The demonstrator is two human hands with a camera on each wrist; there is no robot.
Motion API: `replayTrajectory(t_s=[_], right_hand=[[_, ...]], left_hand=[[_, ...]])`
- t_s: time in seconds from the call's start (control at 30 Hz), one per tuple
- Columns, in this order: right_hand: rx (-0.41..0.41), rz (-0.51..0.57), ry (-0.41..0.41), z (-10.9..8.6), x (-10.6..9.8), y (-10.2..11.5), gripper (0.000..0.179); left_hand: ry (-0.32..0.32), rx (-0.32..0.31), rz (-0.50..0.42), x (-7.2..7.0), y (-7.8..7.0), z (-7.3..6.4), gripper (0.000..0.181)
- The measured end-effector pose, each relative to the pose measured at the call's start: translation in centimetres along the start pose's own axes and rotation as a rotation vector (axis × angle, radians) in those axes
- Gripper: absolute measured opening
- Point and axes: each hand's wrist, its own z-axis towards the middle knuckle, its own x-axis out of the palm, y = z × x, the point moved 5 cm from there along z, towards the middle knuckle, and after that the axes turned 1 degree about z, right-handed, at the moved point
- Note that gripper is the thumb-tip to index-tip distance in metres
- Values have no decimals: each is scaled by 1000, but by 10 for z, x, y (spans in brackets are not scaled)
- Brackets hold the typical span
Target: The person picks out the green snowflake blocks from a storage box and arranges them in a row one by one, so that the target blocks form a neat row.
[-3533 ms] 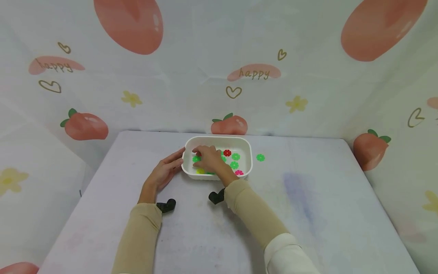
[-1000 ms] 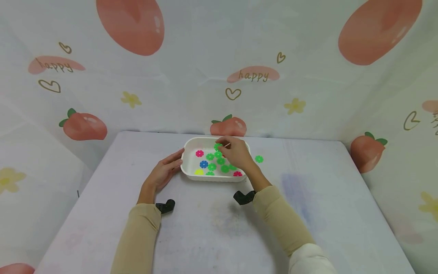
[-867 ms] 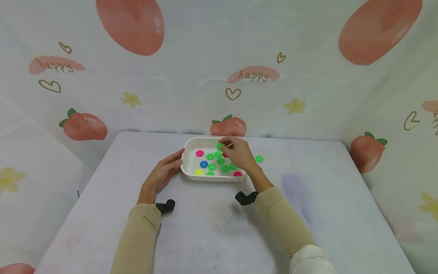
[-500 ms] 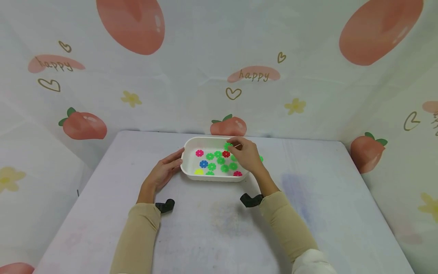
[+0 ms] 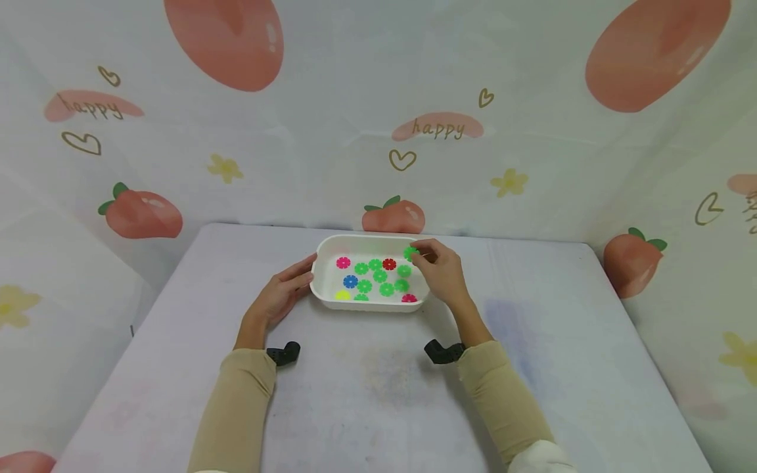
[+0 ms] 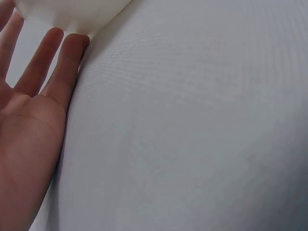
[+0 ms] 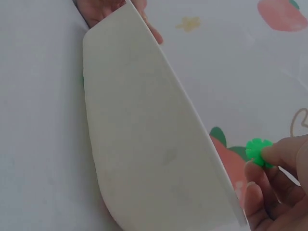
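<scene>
A white plastic tray (image 5: 361, 307) stands on the table with several notched interlocking discs inside. Most are green; a red disc (image 5: 389, 264), a blue disc (image 5: 350, 282), a yellow disc (image 5: 342, 295) and pink ones lie among them. My left hand (image 5: 279, 297) rests against the tray's left end, its fingers (image 6: 41, 62) stretched out to the wall. Over the right end, my right hand (image 5: 442, 270) pinches a green interlocking disc (image 7: 257, 152) between thumb and fingers, above the rim in the right wrist view.
The pale table (image 5: 355, 407) runs back to a fabric backdrop (image 5: 319, 131) printed with peaches, hearts and flowers. Black wrist mounts (image 5: 443, 353) project inward from both cuffs. Shadows of the arms fall on the cloth.
From the tray's left part, my right hand has moved rightward to its right end, carrying a green disc. It now covers the spot of the loose table disc. My left hand has stayed.
</scene>
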Motion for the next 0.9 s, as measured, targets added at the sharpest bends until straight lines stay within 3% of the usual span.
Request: replayTrajectory(t_s=[0.67, 0.9], right_hand=[[112, -48, -110, -7, -45, -48, 25], [143, -167, -128, -7, -65, -68, 26]], left_hand=[[-12, -35, 11, -2, 1, -2, 58], [-8, -33, 7, 0, 0, -1, 58]])
